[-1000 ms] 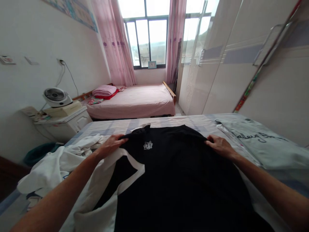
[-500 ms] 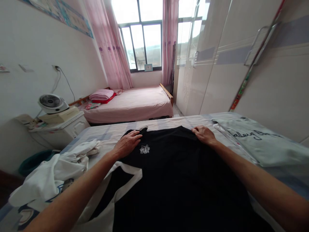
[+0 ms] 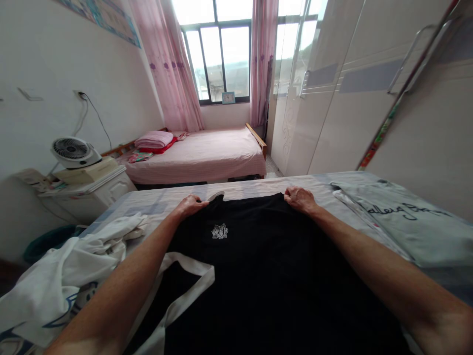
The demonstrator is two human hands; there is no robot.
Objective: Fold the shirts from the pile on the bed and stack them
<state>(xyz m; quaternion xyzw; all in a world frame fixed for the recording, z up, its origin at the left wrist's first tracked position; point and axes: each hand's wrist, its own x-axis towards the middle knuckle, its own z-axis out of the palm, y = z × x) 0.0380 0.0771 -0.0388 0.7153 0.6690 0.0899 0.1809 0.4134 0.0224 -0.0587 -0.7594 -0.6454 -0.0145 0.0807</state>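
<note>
A black shirt (image 3: 251, 256) with a small white print on it and a white band on its left part lies spread over the near bed. At its far left edge, my left hand (image 3: 190, 205) is closed, pinching the cloth beside a small pale piece of the collar or edge. My right hand (image 3: 300, 198) grips the far right corner of the same shirt with bent fingers. The shirt's near end runs out of view between my forearms.
Crumpled white clothing (image 3: 81, 266) lies to the left on the bed (image 3: 244, 190). On the right rests a folded pale green garment (image 3: 414, 222) with black lettering. Beyond are a pink bed (image 3: 207, 153), a cabinet with a fan (image 3: 74, 152), and a tall wardrobe (image 3: 332, 123).
My left hand, earlier lying on the shirt with fingers extended, now pinches its far left edge. My right hand has shifted slightly left and up along the far edge.
</note>
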